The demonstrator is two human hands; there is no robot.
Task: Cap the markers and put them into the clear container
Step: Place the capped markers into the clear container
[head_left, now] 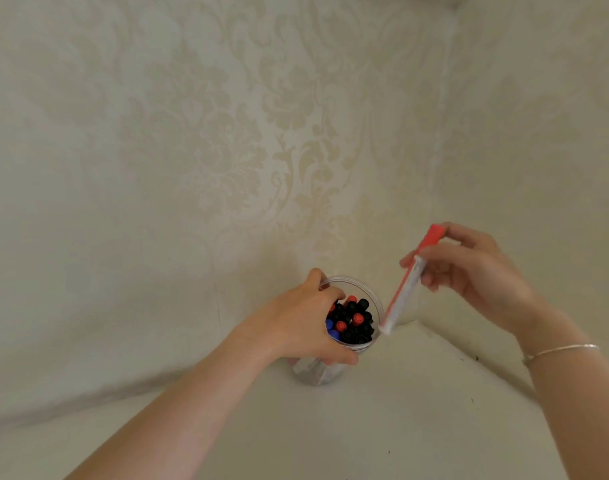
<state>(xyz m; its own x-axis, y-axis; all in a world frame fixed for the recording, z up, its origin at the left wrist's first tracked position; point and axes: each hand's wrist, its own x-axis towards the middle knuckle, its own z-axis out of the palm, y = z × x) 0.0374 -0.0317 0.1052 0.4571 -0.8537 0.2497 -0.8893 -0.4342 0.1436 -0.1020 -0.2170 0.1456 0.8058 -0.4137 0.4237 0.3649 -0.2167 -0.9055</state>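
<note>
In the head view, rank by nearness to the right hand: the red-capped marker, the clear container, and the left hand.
1. Red-capped marker: held in the right hand itself.
2. Clear container: lower left, its rim beside the marker's bottom end.
3. Left hand: gripping the container's far-left side.

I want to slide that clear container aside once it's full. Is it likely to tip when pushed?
Probably somewhat. The clear container looks tall and narrow, and the left hand grips its rim, perhaps to steady it. The packed markers likely add weight, which may steady it. The cloth-covered surface may drag at its base, so push low.
</note>
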